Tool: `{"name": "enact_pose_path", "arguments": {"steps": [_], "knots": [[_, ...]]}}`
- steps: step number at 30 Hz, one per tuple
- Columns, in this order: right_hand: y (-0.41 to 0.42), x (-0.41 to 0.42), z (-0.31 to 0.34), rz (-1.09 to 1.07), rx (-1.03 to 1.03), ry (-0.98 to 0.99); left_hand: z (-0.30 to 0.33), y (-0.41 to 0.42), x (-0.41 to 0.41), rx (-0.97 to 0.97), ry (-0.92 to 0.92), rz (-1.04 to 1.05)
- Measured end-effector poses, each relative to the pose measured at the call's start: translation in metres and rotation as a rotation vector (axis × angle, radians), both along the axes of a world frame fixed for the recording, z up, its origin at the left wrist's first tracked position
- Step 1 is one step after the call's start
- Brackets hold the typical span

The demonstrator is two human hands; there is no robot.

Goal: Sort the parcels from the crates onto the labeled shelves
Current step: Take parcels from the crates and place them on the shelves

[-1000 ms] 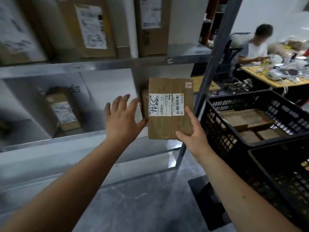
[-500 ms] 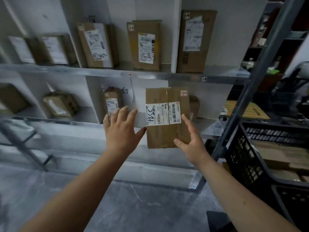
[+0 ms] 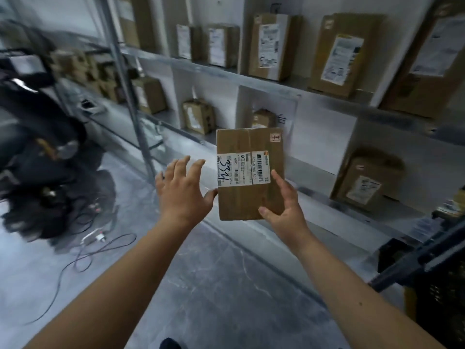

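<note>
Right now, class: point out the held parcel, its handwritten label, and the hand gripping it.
held parcel point(image 3: 247, 200), head view, bare cardboard below the labels.
handwritten label point(image 3: 227, 172), head view, on the inked number.
right hand point(image 3: 285, 210), head view, the palm.

Even, cool indoor light, moderately bright; source not visible. Soft shadows only. Faint sheen on grey floor point(image 3: 214, 285). Heavy motion blur at left over dark equipment point(image 3: 42, 157) and at right edge. Centre parcel point(image 3: 247, 172) label sharp. Wide-angle bending tilts shelves point(image 3: 289, 84).
</note>
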State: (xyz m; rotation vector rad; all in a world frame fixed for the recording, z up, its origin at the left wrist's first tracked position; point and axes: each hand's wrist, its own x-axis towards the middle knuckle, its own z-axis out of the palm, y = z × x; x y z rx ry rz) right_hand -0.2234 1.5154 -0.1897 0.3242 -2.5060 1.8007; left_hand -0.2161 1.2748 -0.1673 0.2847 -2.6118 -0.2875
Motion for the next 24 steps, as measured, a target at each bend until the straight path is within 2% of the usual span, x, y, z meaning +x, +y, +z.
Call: {"name": "enact_pose_path", "arguments": {"steps": [11,24], "knots": [[-0.178,-0.067,-0.005,0.259,0.016,0.044,-0.009,-0.173,-0.007,0.041,0.017,0.236],[-0.361,-0.151,-0.014,0.350,-0.017,0.044,-0.012,-0.354,-0.068,0.053,-0.035,0.339]]}}
